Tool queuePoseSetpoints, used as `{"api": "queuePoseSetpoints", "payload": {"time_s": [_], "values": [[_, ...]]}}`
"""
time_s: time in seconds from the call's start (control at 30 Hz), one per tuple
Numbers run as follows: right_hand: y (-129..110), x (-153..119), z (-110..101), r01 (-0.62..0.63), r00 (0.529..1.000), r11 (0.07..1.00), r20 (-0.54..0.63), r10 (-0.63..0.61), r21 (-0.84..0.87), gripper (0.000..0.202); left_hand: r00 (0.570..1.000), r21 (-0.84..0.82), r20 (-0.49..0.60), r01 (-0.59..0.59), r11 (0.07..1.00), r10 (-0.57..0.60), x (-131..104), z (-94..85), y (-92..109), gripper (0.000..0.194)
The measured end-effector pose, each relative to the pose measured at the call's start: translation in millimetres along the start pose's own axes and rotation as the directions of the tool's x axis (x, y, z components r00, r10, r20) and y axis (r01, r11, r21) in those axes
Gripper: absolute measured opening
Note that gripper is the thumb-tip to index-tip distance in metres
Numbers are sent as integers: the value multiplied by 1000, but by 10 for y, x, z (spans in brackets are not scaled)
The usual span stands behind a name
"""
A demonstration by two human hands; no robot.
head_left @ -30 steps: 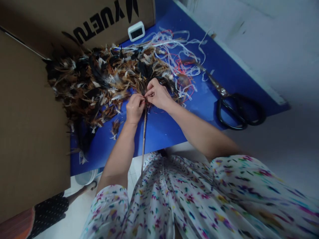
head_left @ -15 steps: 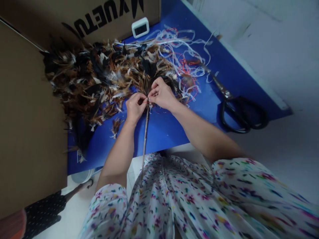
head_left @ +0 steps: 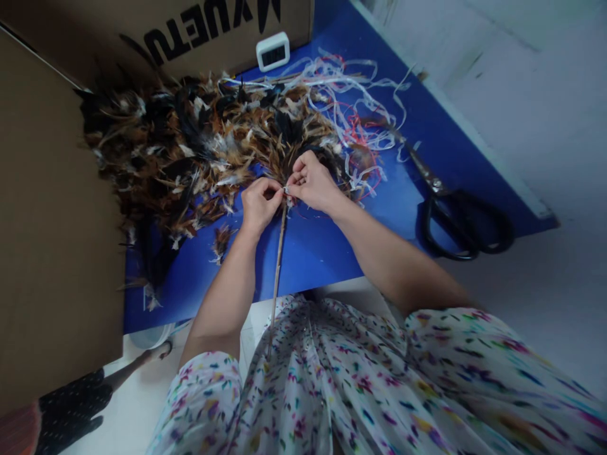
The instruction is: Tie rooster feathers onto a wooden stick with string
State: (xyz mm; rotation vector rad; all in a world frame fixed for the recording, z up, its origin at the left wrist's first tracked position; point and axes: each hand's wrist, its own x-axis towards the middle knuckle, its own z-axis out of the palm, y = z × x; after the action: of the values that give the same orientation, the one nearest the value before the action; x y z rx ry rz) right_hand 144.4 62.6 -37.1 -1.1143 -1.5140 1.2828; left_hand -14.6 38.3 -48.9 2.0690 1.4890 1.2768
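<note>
A thin brown stick [head_left: 279,259] runs from my lap up to a cluster of dark and brown feathers [head_left: 288,136] on the table. At the join, my left hand [head_left: 260,203] pinches thumb and forefinger together from the left side. My right hand [head_left: 313,183] pinches from the right, its fingertips almost touching the left ones. A small pale bit, perhaps the end of a string, shows between the fingertips; most of it is hidden. Just beyond my hands spreads a large heap of brown, black and white feathers [head_left: 165,158].
Big black-handled scissors [head_left: 439,189] lie at the right table edge. White plastic strips [head_left: 341,82] and red string [head_left: 355,129] are tangled at the back. A small white digital clock [head_left: 273,52] stands by a cardboard box [head_left: 213,38]. Another person's foot [head_left: 159,351] shows lower left.
Both hands stay pinched at the top of the stick, with the fingertips shifted only slightly. The whole view has moved a little.
</note>
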Motion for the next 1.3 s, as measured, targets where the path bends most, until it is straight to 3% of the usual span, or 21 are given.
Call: {"api": "queuePoseSetpoints", "payload": {"time_s": [0.73, 1.3], "values": [[55, 13, -51, 110, 993, 968, -18, -117, -226, 33, 993, -38, 102, 69, 997, -65, 18, -92, -74, 13], [92, 12, -78, 57, 997, 971, -43, -68, -232, 29, 983, -139, 82, 176, 975, -166, 7, -87, -62, 12]]}}
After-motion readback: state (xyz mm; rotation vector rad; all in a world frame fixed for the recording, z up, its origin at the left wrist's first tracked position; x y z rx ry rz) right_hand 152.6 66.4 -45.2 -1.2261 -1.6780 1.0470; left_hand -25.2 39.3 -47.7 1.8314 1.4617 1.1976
